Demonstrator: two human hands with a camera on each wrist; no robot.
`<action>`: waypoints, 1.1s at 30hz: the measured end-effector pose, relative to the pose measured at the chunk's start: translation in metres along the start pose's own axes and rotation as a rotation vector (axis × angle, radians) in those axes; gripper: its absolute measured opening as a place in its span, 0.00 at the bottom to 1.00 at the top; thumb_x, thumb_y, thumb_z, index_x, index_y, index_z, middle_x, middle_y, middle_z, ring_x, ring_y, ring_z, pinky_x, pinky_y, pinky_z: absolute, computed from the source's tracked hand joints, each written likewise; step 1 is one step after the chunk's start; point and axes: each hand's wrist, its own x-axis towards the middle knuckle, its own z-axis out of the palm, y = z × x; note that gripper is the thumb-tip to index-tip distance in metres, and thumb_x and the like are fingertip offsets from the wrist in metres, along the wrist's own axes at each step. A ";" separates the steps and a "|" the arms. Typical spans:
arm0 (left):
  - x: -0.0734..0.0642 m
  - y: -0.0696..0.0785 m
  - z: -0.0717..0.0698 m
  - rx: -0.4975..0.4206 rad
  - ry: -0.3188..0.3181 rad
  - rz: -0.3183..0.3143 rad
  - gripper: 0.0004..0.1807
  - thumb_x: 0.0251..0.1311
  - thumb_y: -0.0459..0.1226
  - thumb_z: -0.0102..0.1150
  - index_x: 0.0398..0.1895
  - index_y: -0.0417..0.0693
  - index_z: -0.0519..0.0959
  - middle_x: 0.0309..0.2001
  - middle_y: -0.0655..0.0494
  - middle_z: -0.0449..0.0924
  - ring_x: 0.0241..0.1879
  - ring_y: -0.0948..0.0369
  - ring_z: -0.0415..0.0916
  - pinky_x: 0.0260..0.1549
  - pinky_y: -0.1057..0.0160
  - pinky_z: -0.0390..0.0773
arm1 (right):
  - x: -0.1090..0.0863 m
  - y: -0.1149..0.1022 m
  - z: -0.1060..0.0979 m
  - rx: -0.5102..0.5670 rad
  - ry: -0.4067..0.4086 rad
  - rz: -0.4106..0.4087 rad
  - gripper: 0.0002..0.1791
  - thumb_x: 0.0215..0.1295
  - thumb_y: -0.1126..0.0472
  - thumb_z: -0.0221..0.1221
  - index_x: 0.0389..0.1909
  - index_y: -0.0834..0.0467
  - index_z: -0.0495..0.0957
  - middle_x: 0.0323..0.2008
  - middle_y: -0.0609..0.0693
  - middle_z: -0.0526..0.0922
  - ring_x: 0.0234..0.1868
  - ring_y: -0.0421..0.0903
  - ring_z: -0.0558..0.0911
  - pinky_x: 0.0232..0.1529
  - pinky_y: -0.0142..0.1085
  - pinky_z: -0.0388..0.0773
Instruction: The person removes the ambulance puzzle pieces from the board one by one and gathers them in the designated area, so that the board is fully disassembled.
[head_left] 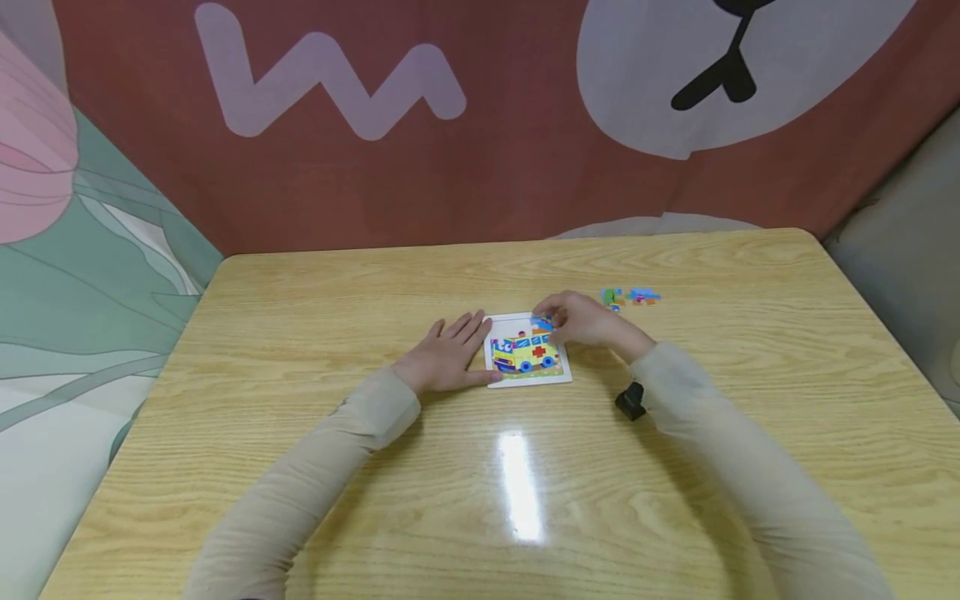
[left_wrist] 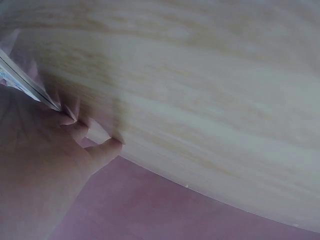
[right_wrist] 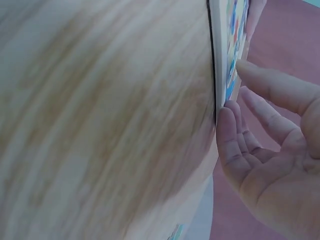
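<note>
A white-framed jigsaw puzzle [head_left: 527,350] lies on the table, showing a yellow ambulance with a red cross; its upper left part is bare white. My left hand [head_left: 444,358] rests along the frame's left side, fingers spread and thumb at the lower left corner. Over the upper right corner is my right hand [head_left: 581,318]. In the right wrist view, the thumb of that hand [right_wrist: 280,150] touches the picture's surface near the edge, with other fingers beside the frame. No loose piece shows between them. Several loose puzzle pieces [head_left: 641,296] lie beyond the right hand.
The wooden table [head_left: 300,300] has a bright light reflection in front of the puzzle. Under the right sleeve a small black device [head_left: 631,402] shows at the wrist. A reddish patterned curtain [head_left: 510,183] hangs behind the table's far edge.
</note>
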 end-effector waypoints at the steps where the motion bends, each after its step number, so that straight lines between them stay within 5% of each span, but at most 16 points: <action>1: 0.000 0.000 0.000 -0.001 0.000 0.000 0.51 0.61 0.71 0.33 0.76 0.56 0.31 0.78 0.58 0.25 0.78 0.58 0.27 0.74 0.45 0.35 | 0.000 0.000 0.000 -0.020 -0.002 -0.011 0.24 0.59 0.71 0.61 0.58 0.65 0.73 0.48 0.61 0.75 0.42 0.50 0.72 0.42 0.36 0.71; 14: 0.001 -0.001 0.000 -0.003 -0.004 -0.002 0.51 0.61 0.71 0.33 0.76 0.56 0.31 0.78 0.58 0.25 0.78 0.58 0.26 0.74 0.45 0.35 | 0.001 -0.004 0.002 -0.117 -0.015 -0.036 0.23 0.59 0.73 0.61 0.56 0.67 0.74 0.42 0.58 0.70 0.39 0.49 0.68 0.41 0.36 0.67; 33: -0.001 0.001 -0.001 0.007 0.009 0.006 0.50 0.62 0.69 0.35 0.77 0.53 0.33 0.78 0.55 0.27 0.78 0.56 0.29 0.74 0.44 0.37 | 0.001 -0.004 0.002 -0.115 -0.026 -0.051 0.21 0.60 0.72 0.60 0.54 0.64 0.70 0.50 0.64 0.70 0.42 0.51 0.68 0.45 0.39 0.68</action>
